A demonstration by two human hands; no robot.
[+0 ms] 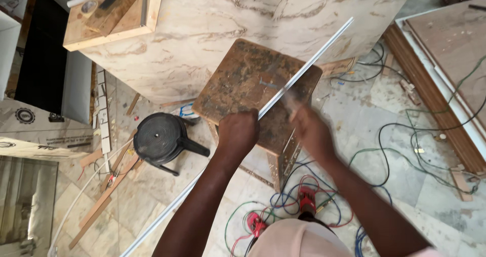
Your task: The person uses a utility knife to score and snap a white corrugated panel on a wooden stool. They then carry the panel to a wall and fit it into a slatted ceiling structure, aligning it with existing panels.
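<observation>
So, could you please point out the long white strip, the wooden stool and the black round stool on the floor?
long white strip [324, 49], head view, on its upper part above the stool.
wooden stool [243, 80], head view, on the bare stained seat top.
black round stool [158, 135], head view, on the middle of its ribbed seat.

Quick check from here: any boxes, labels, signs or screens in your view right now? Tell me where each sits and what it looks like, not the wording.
Cardboard box: far left on the floor, pale brown, with black round marks and black print on its side.
No screens or signs show.
The left hand grips a long white strip over a worn brown stool; the right hand is blurred beside it.
</observation>
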